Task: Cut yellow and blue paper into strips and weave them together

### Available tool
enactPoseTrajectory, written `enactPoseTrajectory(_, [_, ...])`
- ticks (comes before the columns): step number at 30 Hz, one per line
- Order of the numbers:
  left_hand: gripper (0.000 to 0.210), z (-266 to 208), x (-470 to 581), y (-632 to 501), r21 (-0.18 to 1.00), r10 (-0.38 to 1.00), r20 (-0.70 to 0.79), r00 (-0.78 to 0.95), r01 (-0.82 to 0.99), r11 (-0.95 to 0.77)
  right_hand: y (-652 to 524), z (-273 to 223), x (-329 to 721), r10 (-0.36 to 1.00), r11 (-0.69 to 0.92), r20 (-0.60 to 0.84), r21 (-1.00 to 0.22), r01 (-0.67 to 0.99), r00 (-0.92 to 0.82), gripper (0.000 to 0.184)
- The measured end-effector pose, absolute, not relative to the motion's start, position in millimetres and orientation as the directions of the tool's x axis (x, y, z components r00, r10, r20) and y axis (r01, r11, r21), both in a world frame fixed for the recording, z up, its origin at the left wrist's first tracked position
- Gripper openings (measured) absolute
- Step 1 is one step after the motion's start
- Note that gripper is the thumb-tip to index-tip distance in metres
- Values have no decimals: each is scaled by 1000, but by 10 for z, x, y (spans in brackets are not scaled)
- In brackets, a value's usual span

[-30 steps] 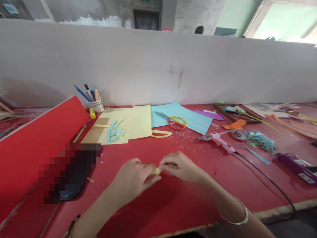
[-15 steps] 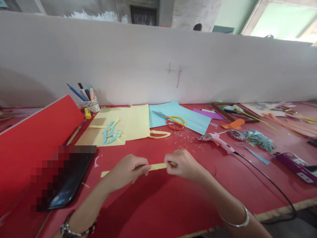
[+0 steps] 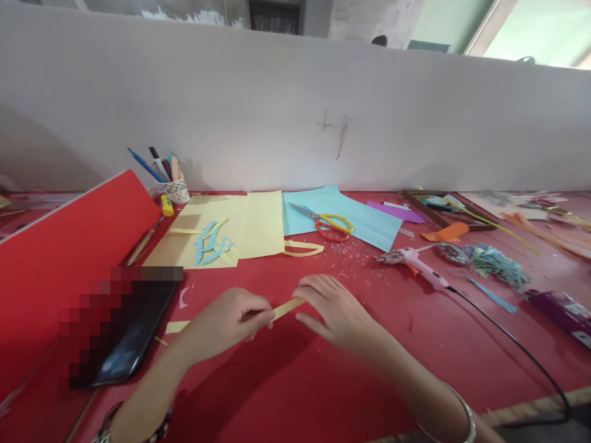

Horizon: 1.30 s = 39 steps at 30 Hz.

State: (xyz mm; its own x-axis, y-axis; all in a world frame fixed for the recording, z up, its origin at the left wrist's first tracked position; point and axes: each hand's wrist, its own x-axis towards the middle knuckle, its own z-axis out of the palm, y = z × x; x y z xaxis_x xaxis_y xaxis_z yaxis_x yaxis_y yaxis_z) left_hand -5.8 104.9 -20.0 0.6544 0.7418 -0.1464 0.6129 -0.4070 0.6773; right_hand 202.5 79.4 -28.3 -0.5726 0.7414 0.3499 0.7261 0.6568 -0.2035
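A narrow yellow paper strip runs between my two hands above the red table. My left hand pinches it between thumb and fingers, and a yellow paper end shows left of that wrist. Over the strip's right end lies my right hand, fingers stretched out and thumb held apart; how far the strip reaches under it is hidden. Beyond the hands are scissors with red and yellow handles, on blue paper. A folded yellow loop of paper sits nearer to me.
Yellow sheets with woven blue and yellow strips lie at the back left. A black phone and red board stand left. On the right are a pink glue gun with its cord, shredded paper and a purple power strip.
My right hand has opened from a closed grip, its fingers now extended and thumb apart. My left hand keeps its pinch on the strip. The camera view has shifted slightly.
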Motion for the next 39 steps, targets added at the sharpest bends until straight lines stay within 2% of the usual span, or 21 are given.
enactPoseTrajectory(5, [33, -242, 5, 1012, 659, 738, -142, 660, 620, -427, 764, -316, 1925, 803, 596, 185, -238, 767, -566, 21])
enactPoseTrajectory(7, [34, -260, 51, 984, 573, 763, -98, 639, 663, -481, 758, -332, 1922, 811, 584, 161, -280, 762, -563, 22])
enactPoseTrajectory(10, [21, -277, 124, 936, 429, 778, 6, 629, 701, -570, 739, -373, 1908, 826, 553, 147, -401, 731, -544, 20])
enactPoseTrajectory(14, [13, -311, 177, 887, 331, 705, 113, 700, 642, -691, 718, -428, 1887, 860, 494, 159, -501, 710, -485, 17])
enactPoseTrajectory(18, [22, -379, 216, 872, 105, 641, 261, 722, 639, -762, 713, -427, 1884, 876, 452, 117, -535, 714, -467, 21])
enactPoseTrajectory(22, [27, -391, 191, 876, -64, 504, 440, 743, 586, -808, 729, -371, 1928, 883, 391, 77, -666, 635, -463, 22])
enactPoseTrajectory(26, [30, -311, 19, 859, -118, 480, 475, 737, 594, -796, 766, -314, 2017, 880, 379, 97, -731, 567, -464, 23])
enactPoseTrajectory(33, [31, -264, -535, 779, -224, 515, 517, 684, 688, -690, 798, -237, 2114, 883, 393, 123, -720, 571, -452, 23])
enactPoseTrajectory(36, [29, -311, -778, 752, -220, 597, 482, 642, 748, -627, 803, -213, 2141, 886, 399, 132, -707, 584, -445, 22])
enactPoseTrajectory(39, [29, -376, -950, 746, -166, 711, 461, 531, 838, -519, 807, -204, 2144, 888, 398, 130, -699, 595, -441, 21])
